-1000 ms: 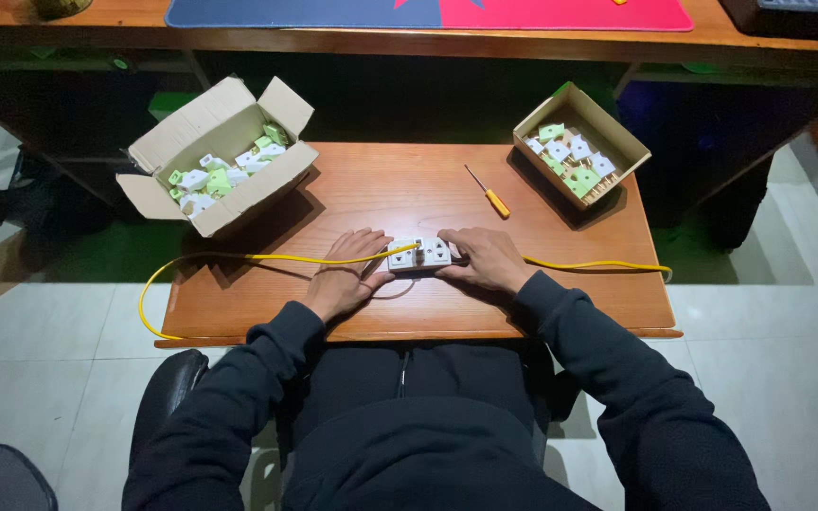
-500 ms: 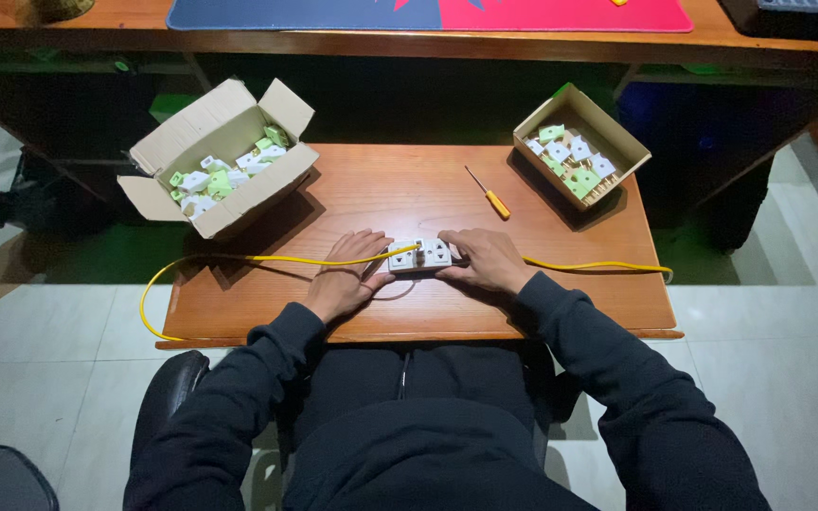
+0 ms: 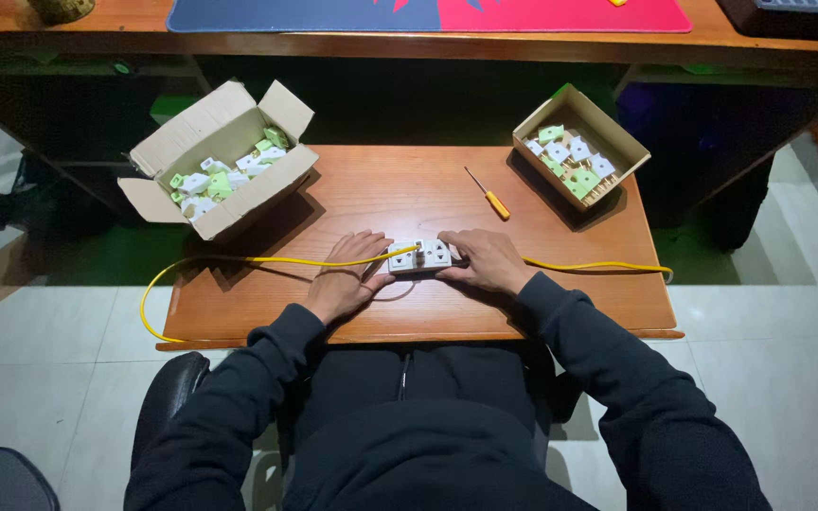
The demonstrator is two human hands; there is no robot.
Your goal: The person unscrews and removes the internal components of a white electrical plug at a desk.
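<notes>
Resting on the table (image 3: 560, 312), both hands (image 3: 345, 274) (image 3: 485, 260) pinch a white socket block (image 3: 419, 255).

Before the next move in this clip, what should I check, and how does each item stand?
1. Both hands on the white socket block: ok; left hand at its left end, right hand at its right.
2. Block resting flat on the wooden table: ok.
3. Yellow cable attached to the block: cannot tell; the fingers hide the joints.
4. Screwdriver within reach: ok, lying free behind the right hand.
5. Two cardboard boxes holding parts: ok, left box, right box.
</notes>
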